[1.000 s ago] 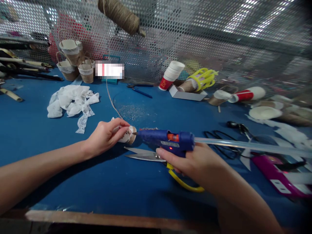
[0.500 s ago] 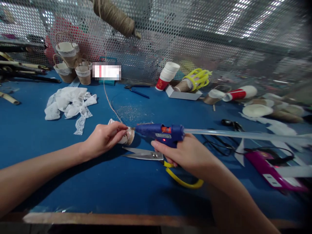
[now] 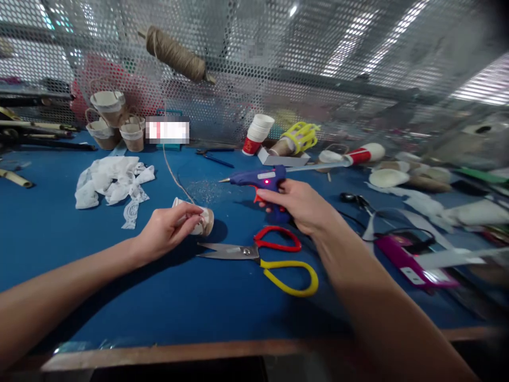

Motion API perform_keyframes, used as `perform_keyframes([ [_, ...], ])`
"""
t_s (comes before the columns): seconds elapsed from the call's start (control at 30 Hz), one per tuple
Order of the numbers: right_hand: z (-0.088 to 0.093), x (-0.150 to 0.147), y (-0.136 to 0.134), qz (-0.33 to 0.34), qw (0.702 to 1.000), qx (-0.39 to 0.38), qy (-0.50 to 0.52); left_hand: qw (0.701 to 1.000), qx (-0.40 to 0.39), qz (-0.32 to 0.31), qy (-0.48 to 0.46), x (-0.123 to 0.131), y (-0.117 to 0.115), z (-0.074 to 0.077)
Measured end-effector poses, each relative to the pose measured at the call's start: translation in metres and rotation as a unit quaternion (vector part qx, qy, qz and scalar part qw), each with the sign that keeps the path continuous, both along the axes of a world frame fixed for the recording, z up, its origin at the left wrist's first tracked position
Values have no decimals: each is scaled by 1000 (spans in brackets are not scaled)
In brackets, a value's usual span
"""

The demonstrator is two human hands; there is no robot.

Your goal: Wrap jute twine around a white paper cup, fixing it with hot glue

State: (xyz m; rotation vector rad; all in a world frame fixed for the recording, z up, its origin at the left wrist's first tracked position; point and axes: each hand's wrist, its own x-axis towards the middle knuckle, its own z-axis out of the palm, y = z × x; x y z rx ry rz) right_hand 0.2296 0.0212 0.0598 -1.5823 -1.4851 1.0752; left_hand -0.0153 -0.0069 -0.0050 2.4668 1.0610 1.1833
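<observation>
My left hand [image 3: 169, 228] is closed on a small paper cup [image 3: 205, 223] that lies on its side, its base end wrapped in brown twine. A strand of twine [image 3: 172, 171] runs up from the cup. My right hand [image 3: 298, 204] grips a blue glue gun [image 3: 258, 179] by its handle, a finger near the red trigger. The gun's metal nozzle points left, above the table and apart from the cup. Open scissors [image 3: 246, 251] with one red and one yellow handle lie just below the gun.
White lace [image 3: 115, 180] is heaped at the left. Behind it stand several small twine-covered baskets [image 3: 109, 106]. A twine spool [image 3: 175, 53] hangs above. Stacked paper cups [image 3: 258, 132], pliers [image 3: 217, 156] and a white box [image 3: 283, 158] sit farther back. A purple power strip [image 3: 413, 262] lies right.
My right hand has raised the glue gun away from the cup, nozzle off the twine. The red scissor handle now shows. The view has tilted up; my left hand still holds the cup.
</observation>
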Motion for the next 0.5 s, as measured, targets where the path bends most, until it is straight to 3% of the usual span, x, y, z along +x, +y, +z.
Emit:
perform_keyframes([
  [0.3, -37, 1, 45, -33, 972, -92, -212, 990, 140, -20, 22, 0, -4, 4],
  [0.5, -27, -14, 40, -36, 943, -27, -329, 980, 190, -40, 49, 1, -8, 5],
])
